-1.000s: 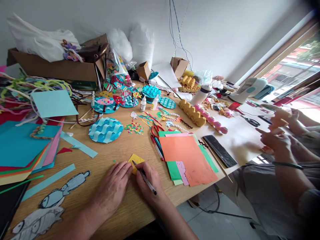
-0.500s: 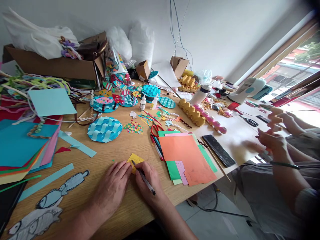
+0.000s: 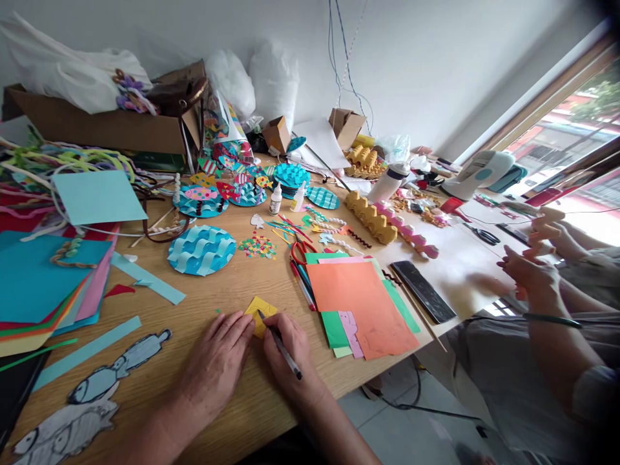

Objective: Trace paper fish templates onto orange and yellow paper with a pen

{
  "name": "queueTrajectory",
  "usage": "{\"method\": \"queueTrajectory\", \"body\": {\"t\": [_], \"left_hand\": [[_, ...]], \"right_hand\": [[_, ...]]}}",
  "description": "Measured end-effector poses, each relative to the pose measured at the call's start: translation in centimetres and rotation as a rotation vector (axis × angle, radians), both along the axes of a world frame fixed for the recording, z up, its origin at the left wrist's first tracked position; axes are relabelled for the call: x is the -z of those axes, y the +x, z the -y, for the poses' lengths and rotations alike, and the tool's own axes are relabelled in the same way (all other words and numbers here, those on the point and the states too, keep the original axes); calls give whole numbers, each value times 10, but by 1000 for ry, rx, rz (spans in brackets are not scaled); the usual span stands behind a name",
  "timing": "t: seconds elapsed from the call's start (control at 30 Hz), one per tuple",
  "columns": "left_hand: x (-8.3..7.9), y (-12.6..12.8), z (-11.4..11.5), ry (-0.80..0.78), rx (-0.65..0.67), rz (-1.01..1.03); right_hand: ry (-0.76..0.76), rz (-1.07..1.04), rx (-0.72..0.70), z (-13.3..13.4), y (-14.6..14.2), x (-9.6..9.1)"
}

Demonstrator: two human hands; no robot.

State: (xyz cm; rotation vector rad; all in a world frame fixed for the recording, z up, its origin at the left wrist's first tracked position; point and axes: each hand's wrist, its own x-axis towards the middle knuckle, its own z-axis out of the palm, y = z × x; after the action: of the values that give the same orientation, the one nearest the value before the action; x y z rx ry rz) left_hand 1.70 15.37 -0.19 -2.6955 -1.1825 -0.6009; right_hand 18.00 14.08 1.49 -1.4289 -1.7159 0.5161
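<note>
At lower centre of the frame, the right hand grips a pen on yellow paper, the left hand flat at its edge.

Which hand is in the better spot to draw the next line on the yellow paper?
Probably the right hand: it holds the pen, with the tip at the yellow paper. The left hand shows no pen and lies flat, fingertips at the paper's edge.
</note>
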Motion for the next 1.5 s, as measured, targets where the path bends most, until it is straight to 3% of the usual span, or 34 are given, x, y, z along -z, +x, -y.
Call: {"method": "queueTrajectory", "body": {"t": [1.13, 1.33, 1.5], "left_hand": [[1, 0, 2, -28, -20, -6], [4, 0, 1, -24, -25, -26], [3, 0, 1, -18, -22, -27]], "right_hand": [[-53, 7, 20, 0, 1, -3], [-35, -36, 35, 1, 2, -4], [-108, -140, 51, -1, 2, -7]]}}
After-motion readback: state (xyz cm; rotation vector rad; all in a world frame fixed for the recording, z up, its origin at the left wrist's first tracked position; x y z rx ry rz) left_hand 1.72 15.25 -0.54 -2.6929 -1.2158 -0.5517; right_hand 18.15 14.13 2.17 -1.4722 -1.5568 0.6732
